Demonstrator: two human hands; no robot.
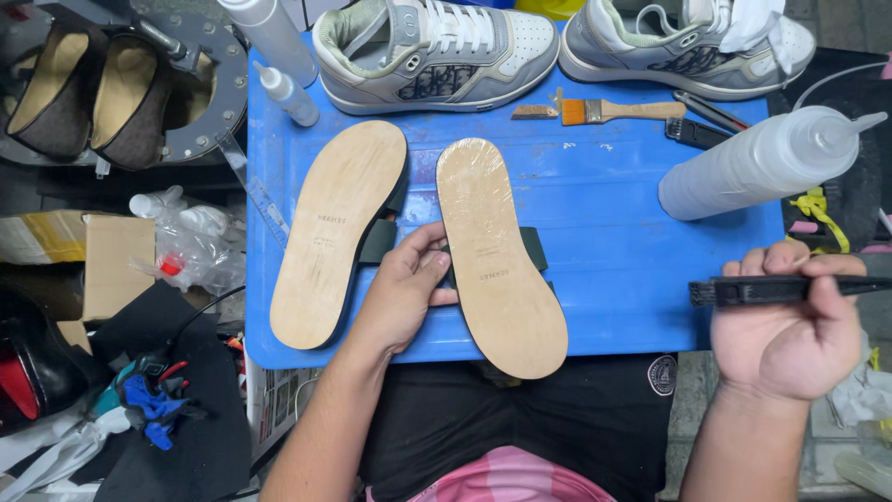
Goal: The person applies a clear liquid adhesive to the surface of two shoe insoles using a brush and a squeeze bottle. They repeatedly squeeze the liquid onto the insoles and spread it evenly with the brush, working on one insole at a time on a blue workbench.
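At frame centre, the left hand point(406, 290) pins the right sandal point(499, 256) sole-up on the table point(613, 223), fingers spread; the right hand point(790, 325), lower right, grips a black brush point(743, 291), fingers closed.

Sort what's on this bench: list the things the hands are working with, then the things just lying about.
In hand:
left hand steadying the right-side sandal sole
right hand gripping the black brush
second sandal sole beside it, on the blue tray

Lying about:
two grey sneakers
wooden paintbrush
large squeeze bottle
small squeeze bottle
brown pumps
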